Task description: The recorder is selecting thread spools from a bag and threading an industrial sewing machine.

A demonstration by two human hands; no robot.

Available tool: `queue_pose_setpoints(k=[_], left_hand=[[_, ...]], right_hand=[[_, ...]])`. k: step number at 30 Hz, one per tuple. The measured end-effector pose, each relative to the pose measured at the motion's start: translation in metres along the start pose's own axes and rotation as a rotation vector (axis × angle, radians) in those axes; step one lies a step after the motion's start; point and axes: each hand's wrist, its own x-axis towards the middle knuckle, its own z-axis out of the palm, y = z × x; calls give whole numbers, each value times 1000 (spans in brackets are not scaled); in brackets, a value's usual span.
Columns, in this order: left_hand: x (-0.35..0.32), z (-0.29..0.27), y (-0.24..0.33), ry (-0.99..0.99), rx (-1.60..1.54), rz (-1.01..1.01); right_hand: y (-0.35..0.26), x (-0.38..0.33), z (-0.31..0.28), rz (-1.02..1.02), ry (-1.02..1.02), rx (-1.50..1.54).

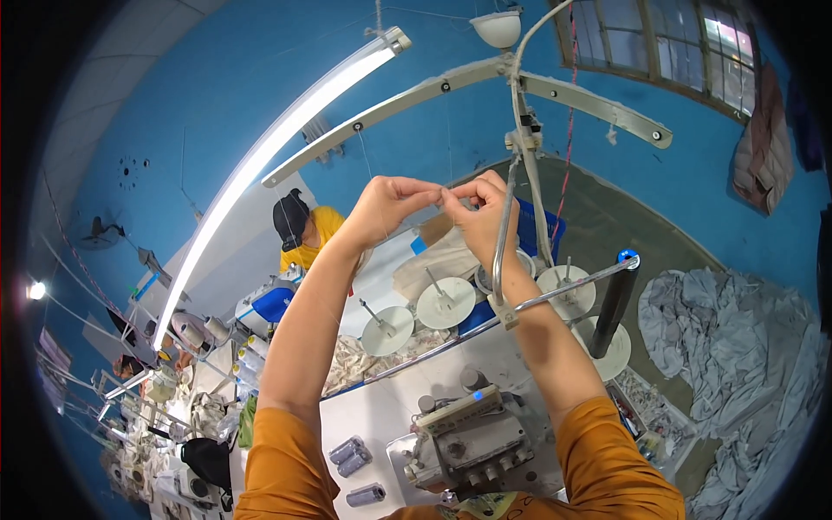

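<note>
Both arms are raised in front of me, and the fingertips meet just under the pale overhead guide bar (394,106). My left hand (381,210) is closed in a pinch, thumb against forefinger. Facing it, my right hand (482,217) pinches too, its tips touching the left ones. Fine thread (365,156) hangs from the bar towards the hands; what lies between the fingertips is very thin and looks like thread. Below are the thread stand's white discs (446,305) with upright pins. Under my arms sits a sewing machine (475,440) on a white table (368,406).
A chrome rail (568,284) and the stand's pole (536,195) stand close by my right forearm. Purple-grey thread spools (366,495) lie on the table. A lit tube lamp (260,165) hangs at left. Grey cloth (737,347) is heaped at right. Beyond, a person in yellow (325,224) sits.
</note>
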Motion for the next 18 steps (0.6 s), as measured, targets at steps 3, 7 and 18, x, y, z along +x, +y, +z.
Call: queue_pose_setpoints(k=[3, 7, 18], left_hand=[[0, 3, 0, 30, 103, 61], [-5, 4, 3, 97, 216, 160], [3, 1, -18, 193, 768, 515]], right_hand=[[6, -2, -3, 74, -104, -21], [32, -9, -13, 629, -182, 1105], [45, -36, -44, 547, -286, 1447]])
